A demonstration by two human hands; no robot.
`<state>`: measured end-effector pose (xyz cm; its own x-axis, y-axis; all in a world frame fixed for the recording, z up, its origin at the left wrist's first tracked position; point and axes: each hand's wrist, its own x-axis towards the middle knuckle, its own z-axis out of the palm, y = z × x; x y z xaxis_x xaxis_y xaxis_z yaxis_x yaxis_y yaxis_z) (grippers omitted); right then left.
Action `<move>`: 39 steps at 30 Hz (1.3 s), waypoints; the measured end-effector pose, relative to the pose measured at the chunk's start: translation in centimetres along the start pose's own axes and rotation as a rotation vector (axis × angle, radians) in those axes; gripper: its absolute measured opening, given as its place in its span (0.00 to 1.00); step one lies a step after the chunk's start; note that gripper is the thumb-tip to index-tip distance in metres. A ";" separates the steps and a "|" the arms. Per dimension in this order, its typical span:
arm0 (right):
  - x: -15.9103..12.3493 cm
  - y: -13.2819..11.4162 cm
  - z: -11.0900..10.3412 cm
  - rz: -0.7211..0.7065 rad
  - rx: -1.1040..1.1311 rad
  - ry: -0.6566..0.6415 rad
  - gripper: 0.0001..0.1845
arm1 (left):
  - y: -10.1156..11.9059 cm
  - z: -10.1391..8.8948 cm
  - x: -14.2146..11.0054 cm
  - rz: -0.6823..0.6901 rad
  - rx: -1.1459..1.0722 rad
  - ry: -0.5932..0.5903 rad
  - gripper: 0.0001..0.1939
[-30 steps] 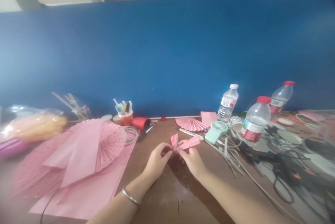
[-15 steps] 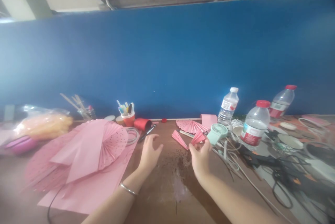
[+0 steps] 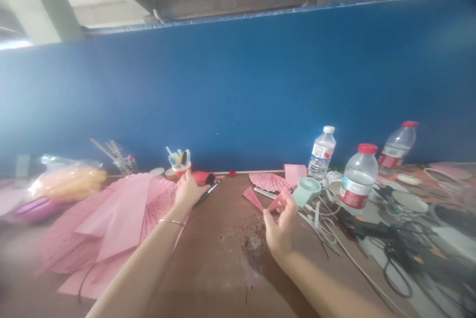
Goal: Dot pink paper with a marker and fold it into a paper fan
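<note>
My right hand (image 3: 280, 221) pinches one end of a small pleated pink paper fan (image 3: 253, 199), bent in a V above the table. With its thumb and fingers apart, my left hand (image 3: 189, 190) is at the red paper cup (image 3: 181, 171) of pens and markers, overlapping its lower part. I cannot tell whether it touches the cup. Right beside this hand lies a red cylinder (image 3: 203, 178) on its side, and a black pen (image 3: 211, 190) rests in front of it. Behind the right hand is a larger pink fan with punched holes (image 3: 269, 181).
A pile of pink pleated paper (image 3: 111, 214) covers the left side. On the right stand a mint handheld fan (image 3: 308, 190), a white-capped bottle (image 3: 322, 153), red-capped bottles (image 3: 357, 179) and tangled cables (image 3: 397, 251). Small dark bits (image 3: 251, 241) are scattered mid-table. A blue partition (image 3: 238, 85) rises behind.
My left hand has moved left and away from me, from the middle of the table to the pen cup. My right hand keeps the folded paper, its fingers slightly shifted.
</note>
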<state>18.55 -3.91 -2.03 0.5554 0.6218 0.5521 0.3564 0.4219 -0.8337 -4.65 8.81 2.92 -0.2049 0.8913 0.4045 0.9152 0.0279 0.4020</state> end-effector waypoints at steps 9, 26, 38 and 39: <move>-0.3 0.5 0.3 -0.001 0.033 -0.070 0.24 | 0.2 1.5 1.3 -0.022 0.175 -0.041 0.46; 0.5 0.2 0.4 0.045 0.110 -0.295 0.15 | 5.0 -2.7 -3.7 0.619 -0.297 0.063 0.45; 1.9 0.2 0.7 0.253 0.409 -0.595 0.15 | 4.7 -2.2 -7.9 0.976 -0.396 0.112 0.44; 1.9 0.3 0.7 0.283 0.382 -0.575 0.13 | 4.7 -2.1 -8.1 0.964 -0.405 0.118 0.45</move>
<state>19.20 -2.16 -1.23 0.0694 0.9434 0.3242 -0.0859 0.3294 -0.9403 0.54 0.80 3.28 0.4964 0.4054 0.7676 0.5287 -0.8425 0.1031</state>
